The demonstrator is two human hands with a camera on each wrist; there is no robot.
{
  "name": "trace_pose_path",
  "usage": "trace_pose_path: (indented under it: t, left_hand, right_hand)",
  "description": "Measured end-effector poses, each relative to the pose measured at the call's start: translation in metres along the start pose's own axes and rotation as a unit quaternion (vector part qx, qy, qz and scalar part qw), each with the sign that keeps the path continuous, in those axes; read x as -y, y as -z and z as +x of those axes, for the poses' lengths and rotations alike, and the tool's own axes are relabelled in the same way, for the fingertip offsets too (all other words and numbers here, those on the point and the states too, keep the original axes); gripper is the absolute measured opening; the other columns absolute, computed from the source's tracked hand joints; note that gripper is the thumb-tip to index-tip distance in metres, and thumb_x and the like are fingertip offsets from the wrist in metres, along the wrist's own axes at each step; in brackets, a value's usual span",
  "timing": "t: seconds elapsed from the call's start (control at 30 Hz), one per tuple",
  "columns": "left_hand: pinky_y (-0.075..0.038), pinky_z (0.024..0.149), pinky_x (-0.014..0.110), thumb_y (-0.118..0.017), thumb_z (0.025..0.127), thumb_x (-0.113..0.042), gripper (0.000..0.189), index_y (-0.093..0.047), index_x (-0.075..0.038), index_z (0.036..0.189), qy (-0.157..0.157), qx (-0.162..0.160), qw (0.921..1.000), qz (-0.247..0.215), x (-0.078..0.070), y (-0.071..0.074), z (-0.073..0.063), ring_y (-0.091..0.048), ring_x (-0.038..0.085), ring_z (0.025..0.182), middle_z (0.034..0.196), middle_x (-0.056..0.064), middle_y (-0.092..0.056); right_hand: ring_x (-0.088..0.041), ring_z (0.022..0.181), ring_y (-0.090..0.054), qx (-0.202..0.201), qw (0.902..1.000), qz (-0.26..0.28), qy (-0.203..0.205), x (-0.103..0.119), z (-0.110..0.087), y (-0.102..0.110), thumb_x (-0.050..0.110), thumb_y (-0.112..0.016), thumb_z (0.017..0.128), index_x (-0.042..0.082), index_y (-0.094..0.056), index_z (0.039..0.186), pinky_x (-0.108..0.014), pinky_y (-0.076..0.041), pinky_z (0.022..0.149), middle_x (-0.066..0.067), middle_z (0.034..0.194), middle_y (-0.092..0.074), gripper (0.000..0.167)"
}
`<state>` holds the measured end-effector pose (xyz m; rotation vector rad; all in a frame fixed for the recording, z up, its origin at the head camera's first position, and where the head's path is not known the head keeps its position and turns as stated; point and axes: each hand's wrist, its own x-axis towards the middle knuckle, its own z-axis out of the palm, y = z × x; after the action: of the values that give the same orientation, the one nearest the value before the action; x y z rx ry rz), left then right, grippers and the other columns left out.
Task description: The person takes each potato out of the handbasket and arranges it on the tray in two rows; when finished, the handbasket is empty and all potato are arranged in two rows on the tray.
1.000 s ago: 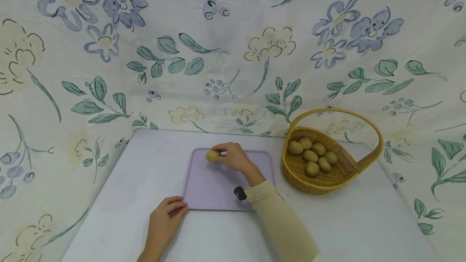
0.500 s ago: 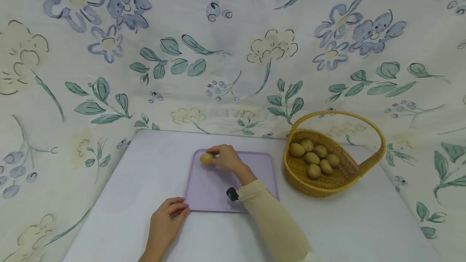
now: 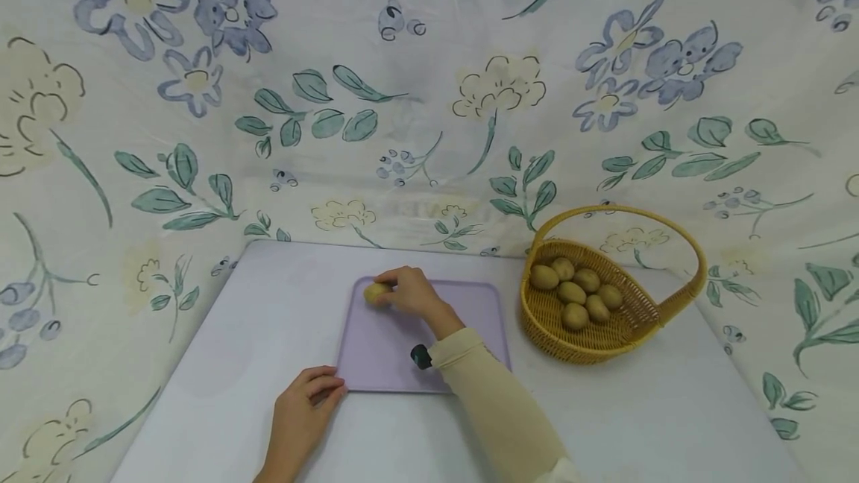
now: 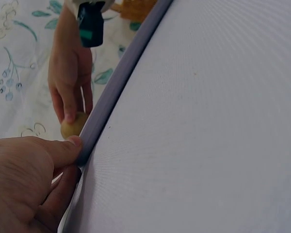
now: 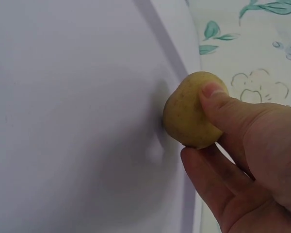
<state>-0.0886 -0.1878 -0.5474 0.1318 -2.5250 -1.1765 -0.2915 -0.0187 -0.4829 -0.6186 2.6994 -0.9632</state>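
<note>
My right hand (image 3: 412, 292) pinches a yellow-brown potato (image 5: 191, 110) between thumb and fingers, over the far left part of a lilac rectangular tray (image 3: 396, 371). In the right wrist view the potato is close over the tray surface and casts a shadow on it. My left hand (image 3: 300, 412) grips the tray's near left corner, thumb on the rim (image 4: 117, 80) in the left wrist view, other fingers curled beside it. To the right of the tray, a yellow wicker basket (image 3: 577, 349) holds several potatoes (image 3: 572, 292).
The basket's tall arched handle (image 3: 620, 209) rises above it and leans right. A white table (image 3: 268, 304) lies under everything, with a floral cloth (image 3: 429, 95) hanging behind and at both sides. A dark wrist camera (image 3: 421, 356) sits at the right sleeve (image 3: 496, 408).
My right hand has moved left with the potato, toward the tray's far left corner, and slightly lower. The left hand stays at the near left corner.
</note>
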Motion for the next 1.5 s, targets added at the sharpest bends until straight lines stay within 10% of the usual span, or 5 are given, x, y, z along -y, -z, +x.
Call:
trace_pose_path:
  t: [1.5]
  left_hand:
    - [-0.064,0.083,0.021,-0.084,0.079,0.000,0.011,-0.079,-0.007,0.086,0.018,0.017,0.9997,-0.010,-0.002,0.001,0.000,-0.073,0.032,0.102,0.111,0.006,-0.073]
  right_hand:
    - [-0.019,0.119,-0.066,-0.060,0.9979,-0.020,-0.013,0.007,0.010,-0.012,0.023,-0.076,0.094,0.013,-0.074,0.125,-0.031,-0.056,0.104,-0.003,0.125,-0.074,0.032]
